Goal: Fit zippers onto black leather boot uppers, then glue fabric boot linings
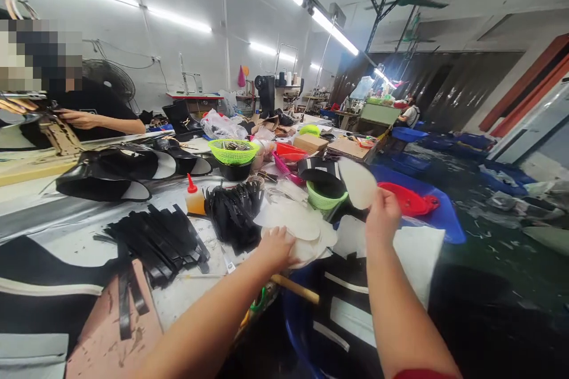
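Observation:
My right hand (383, 213) is raised on the right, closed on the edge of a white rounded flat piece (358, 182). Its thin, stiff shape stands tilted in the air; the material cannot be told. My left hand (278, 247) is at the table's edge, its fingers curled over the near edge of white flat pieces (293, 219) lying in a loose stack. The left thumb is hidden. Beside that hand are scissors (228, 260) and a bundle of black strips (233, 213). A wooden handle (296, 288) juts out below it.
More black strips (160, 243) lie on the left. A glue bottle (195, 198) with a red tip stands behind them. Green baskets (233, 152) and a red basin (406, 198) are farther off. A blue tub (296, 331) holds black pieces below. A co-worker's hand (80, 118) is at a machine.

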Tool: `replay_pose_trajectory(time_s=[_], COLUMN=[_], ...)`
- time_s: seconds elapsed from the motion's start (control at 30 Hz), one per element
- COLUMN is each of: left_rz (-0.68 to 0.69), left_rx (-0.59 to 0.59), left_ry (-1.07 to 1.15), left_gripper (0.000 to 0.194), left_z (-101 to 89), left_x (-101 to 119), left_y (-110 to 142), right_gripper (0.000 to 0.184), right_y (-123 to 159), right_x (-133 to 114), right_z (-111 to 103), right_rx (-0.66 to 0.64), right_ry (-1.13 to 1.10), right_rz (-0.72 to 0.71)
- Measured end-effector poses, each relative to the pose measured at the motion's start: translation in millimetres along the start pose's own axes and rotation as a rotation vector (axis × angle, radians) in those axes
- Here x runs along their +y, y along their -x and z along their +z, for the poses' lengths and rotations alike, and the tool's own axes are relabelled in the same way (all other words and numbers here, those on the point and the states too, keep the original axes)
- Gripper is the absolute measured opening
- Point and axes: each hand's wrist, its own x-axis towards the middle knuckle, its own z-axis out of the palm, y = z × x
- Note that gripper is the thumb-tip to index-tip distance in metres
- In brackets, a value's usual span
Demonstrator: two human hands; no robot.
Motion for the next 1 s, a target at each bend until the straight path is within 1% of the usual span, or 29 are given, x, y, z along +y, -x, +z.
replay_pose_trajectory(time_s=[0.03, 0.07, 0.1, 0.13, 0.17, 0.2, 0.23, 0.27, 0.3, 0.33, 0.4, 0.43, 0.5, 0.53, 0.63, 0.67, 0.7, 0.73, 0.77, 0.83, 0.9, 0.93, 0.97, 1.0], left_rz=[-0.009, -0.025, -0.047, -0.083, -0.129, -0.178, -0.223, -0.258, -0.284, -0.299, -0.294, -0.281, -0.242, -0.224, -0.206, -0.206, -0.215, -0.233, -0.257, -0.312, -0.359, -0.376, -0.394, -0.407], left_rx=[0.044, 0.093, 0.141, 0.195, 0.249, 0.300, 0.343, 0.376, 0.397, 0.403, 0.380, 0.362, 0.327, 0.317, 0.289, 0.273, 0.271, 0.283, 0.313, 0.401, 0.467, 0.472, 0.464, 0.441], left_ry=[0.096, 0.189, 0.262, 0.384, 0.546, 0.728, 0.907, 1.064, 1.182, 1.240, 1.268, 1.294, 1.328, 1.333, 1.293, 1.268, 1.238, 1.208, 1.179, 1.137, 1.118, 1.110, 1.100, 1.087], left_gripper=[0.042, 0.036, 0.034, 0.036, 0.039, 0.039, 0.037, 0.036, 0.037, 0.039, 0.042, 0.042, 0.041, 0.040, 0.038, 0.038, 0.039, 0.039, 0.040, 0.039, 0.038, 0.037, 0.036, 0.035], left_z=[-0.1, -0.2, -0.7, -1.6, -3.2, -5.6, -8.6, -12.1, -15.7, -19.1, -24.3, -26.0, -28.1, -28.7, -30.5, -30.9, -31.1, -31.0, -30.8, -29.9, -29.0, -28.6, -28.0, -26.9], left_x=[4, 9, 13, 16, 20, 23, 25, 28, 29, 31, 33, 35, 37, 39, 42, 43, 43, 43, 41, 34, 25, 20, 15, 11], left_y=[8, 17, 26, 37, 47, 56, 64, 72, 78, 83, 91, 94, 98, 100, 104, 105, 107, 108, 109, 112, 113, 112, 109, 105], right_gripper=[0.019, 0.012, 0.010, 0.017, 0.022, 0.025, 0.025, 0.021, 0.017, 0.014, 0.014, 0.014, 0.020, 0.023, 0.025, 0.026, 0.026, 0.025, 0.025, 0.023, 0.023, 0.024, 0.023, 0.023], right_y=[15, 34, 56, 78, 99, 116, 129, 139, 144, 148, 150, 151, 156, 159, 170, 172, 173, 171, 167, 150, 125, 112, 101, 91], right_x=[-12, -22, -30, -37, -43, -48, -53, -57, -61, -64, -71, -74, -80, -83, -87, -87, -85, -81, -77, -64, -49, -42, -37, -33], right_z=[-3, -6, -9, -12, -15, -17, -19, -19, -19, -17, -12, -8, -3, -1, 0, 0, -2, -4, -6, -15, -29, -38, -47, -55], right_rx=[-0.095, -0.257, -0.430, -0.600, -0.701, -0.762, -0.805, -0.833, -0.856, -0.870, -0.877, -0.872, -0.875, -0.897, -0.975, -0.980, -0.952, -0.878, -0.760, -0.426, -0.075, 0.059, 0.156, 0.211], right_ry=[0.135, 0.247, 0.281, 0.276, 0.253, 0.223, 0.180, 0.131, 0.080, 0.033, -0.017, -0.015, 0.000, -0.010, -0.131, -0.173, -0.199, -0.208, -0.209, -0.217, -0.263, -0.292, -0.312, -0.324], right_rz=[-0.191, -0.439, -0.692, -0.904, -1.024, -1.075, -1.060, -0.977, -0.846, -0.691, -0.387, -0.269, -0.084, 0.014, 0.344, 0.421, 0.466, 0.484, 0.487, 0.492, 0.497, 0.491, 0.473, 0.469])
